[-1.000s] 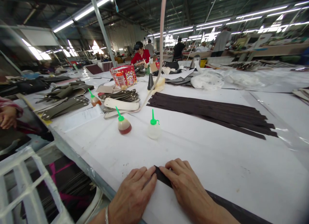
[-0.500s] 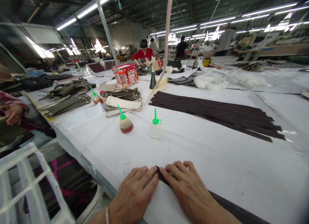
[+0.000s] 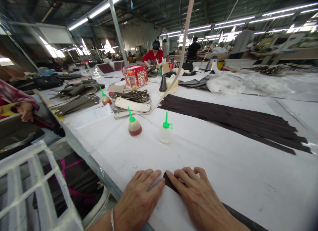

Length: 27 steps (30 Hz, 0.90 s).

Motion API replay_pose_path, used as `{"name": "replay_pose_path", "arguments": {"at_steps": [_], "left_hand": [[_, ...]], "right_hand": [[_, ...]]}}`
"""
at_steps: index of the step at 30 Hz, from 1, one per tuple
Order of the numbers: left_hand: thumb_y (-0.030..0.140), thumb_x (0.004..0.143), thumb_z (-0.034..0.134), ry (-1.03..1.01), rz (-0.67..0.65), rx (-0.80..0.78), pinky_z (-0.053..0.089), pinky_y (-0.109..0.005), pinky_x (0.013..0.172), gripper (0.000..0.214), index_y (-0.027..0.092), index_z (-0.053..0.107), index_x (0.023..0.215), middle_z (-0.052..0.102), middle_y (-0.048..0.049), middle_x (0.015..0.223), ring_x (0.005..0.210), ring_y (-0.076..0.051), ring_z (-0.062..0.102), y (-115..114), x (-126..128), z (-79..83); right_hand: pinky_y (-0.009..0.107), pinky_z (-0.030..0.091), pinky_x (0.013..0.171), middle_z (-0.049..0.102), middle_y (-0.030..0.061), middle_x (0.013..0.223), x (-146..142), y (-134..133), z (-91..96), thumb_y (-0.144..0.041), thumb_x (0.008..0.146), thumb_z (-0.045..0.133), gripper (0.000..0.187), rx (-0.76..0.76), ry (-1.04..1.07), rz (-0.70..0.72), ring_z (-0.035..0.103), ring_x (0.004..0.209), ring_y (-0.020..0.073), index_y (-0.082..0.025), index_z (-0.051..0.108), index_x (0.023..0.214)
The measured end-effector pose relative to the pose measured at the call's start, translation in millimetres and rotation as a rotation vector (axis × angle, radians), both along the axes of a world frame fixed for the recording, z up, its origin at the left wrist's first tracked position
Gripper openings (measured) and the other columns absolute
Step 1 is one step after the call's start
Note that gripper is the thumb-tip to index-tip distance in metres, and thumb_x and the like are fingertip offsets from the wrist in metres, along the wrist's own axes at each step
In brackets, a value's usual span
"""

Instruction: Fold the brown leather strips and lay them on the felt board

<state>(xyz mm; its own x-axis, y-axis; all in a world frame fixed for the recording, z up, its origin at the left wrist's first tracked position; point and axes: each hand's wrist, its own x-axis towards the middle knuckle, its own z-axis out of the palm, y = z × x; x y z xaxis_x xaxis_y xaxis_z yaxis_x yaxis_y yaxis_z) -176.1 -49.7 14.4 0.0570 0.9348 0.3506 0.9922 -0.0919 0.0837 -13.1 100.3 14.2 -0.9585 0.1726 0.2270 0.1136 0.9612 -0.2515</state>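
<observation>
A narrow dark brown strip [image 3: 244, 217], leather-like, lies on the white tabletop and runs out under my right hand towards the lower right. My right hand [image 3: 198, 194] bears on its near end, index finger stretched along the tip and the other fingers bent; the thumb is hidden. Just left of that tip rests my left hand [image 3: 141, 196], thumb and index finger apart with white surface between them. Its thumb comes up to the strip's edge; whether it touches cannot be made out. Ahead stand a squeeze bottle of clear liquid [image 3: 166, 135] and one of reddish-brown liquid [image 3: 135, 127], both green-tipped.
A long pile of dark strips [image 3: 231, 120] lies at the right. Pale strap pieces [image 3: 132, 104], a third bottle [image 3: 106, 100] and a red patterned box [image 3: 136, 75] stand farther back. A white plastic crate [image 3: 37, 188] is at lower left. A co-worker's hand [image 3: 25, 111] shows at far left.
The view has turned slightly left, so things sit farther right. My left index fingertip has drawn a little away from the strip's tip; my right hand stays on the strip.
</observation>
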Motion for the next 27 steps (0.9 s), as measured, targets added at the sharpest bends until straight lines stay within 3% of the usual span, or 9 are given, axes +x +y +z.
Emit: {"name": "replay_pose_path", "arguments": {"at_steps": [12,19,23,27], "left_hand": [[0.018,0.094,0.043,-0.009,0.012,-0.002,0.048,-0.04,0.091,0.03,0.018,0.057,0.121,0.06,-0.0077,0.124,0.108,-0.024,0.054,-1,0,-0.2],[0.015,0.092,0.044,-0.023,0.017,-0.03,0.047,-0.043,0.094,0.036,0.018,0.053,0.126,0.055,-0.0111,0.129,0.113,-0.026,0.052,-2,0,3.0],[0.01,0.093,0.039,-0.086,-0.035,-0.045,0.047,-0.039,0.094,0.031,0.018,0.058,0.114,0.058,-0.0078,0.128,0.111,-0.022,0.053,3,2,13.6],[0.009,0.094,0.038,-0.175,-0.07,-0.077,0.045,-0.038,0.095,0.024,0.019,0.06,0.096,0.061,-0.0065,0.122,0.108,-0.02,0.053,14,6,19.7]], "right_hand": [[0.047,0.028,0.088,0.06,0.0037,0.108,-2,0,-0.5,-0.001,0.076,0.048,0.061,0.101,-0.023,0.005,0.05,0.096,0.024,-0.023,0.045,0.133],[0.057,0.021,0.098,0.06,0.0071,0.114,-2,-5,-4.5,0.003,0.078,0.043,0.059,0.257,0.08,0.054,0.049,0.106,0.0292,-0.016,0.044,0.134],[0.048,0.031,0.087,0.06,0.0055,0.105,-4,-6,-1.2,0.003,0.077,0.045,0.061,0.15,-0.033,-0.023,0.052,0.093,0.0252,-0.018,0.042,0.135],[0.044,0.032,0.082,0.059,0.0093,0.105,-5,-6,-0.9,0.004,0.077,0.044,0.059,0.122,-0.048,-0.136,0.049,0.092,0.0257,-0.011,0.041,0.134]]}}
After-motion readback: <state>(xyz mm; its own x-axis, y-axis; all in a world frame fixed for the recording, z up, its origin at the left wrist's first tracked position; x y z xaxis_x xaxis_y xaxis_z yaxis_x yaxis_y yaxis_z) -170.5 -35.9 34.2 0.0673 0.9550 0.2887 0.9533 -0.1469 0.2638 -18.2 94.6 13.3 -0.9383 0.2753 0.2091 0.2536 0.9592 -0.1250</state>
